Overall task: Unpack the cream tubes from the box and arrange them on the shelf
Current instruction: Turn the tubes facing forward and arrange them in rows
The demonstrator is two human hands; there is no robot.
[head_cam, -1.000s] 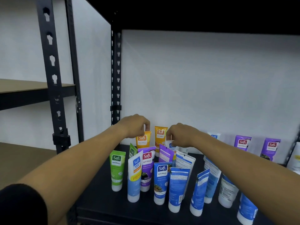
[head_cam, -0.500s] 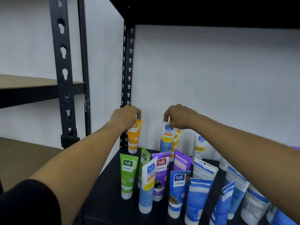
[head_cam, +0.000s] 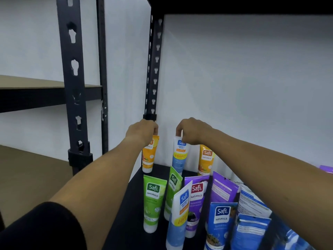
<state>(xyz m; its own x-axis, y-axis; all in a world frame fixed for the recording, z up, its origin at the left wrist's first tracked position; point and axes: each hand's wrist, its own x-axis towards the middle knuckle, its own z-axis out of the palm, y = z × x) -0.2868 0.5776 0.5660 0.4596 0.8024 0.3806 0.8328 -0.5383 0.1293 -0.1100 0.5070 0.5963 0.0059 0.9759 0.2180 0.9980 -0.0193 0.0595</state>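
Orange tubes: 2 | green: 2 | left hand (head_cam: pixel 142 131) pinches orange tube (head_cam: pixel 149 156) | right hand (head_cam: pixel 193 130) pinches white-blue tube (head_cam: pixel 179 154)

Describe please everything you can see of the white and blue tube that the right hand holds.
The white and blue tube stands upright, cap down, at the back of the dark shelf, close to the white wall. It looks like soft plastic, white at the top and blue lower down, with a blue Safi logo and an orange band. The right hand pinches its flat top end. A green tube hides its cap.
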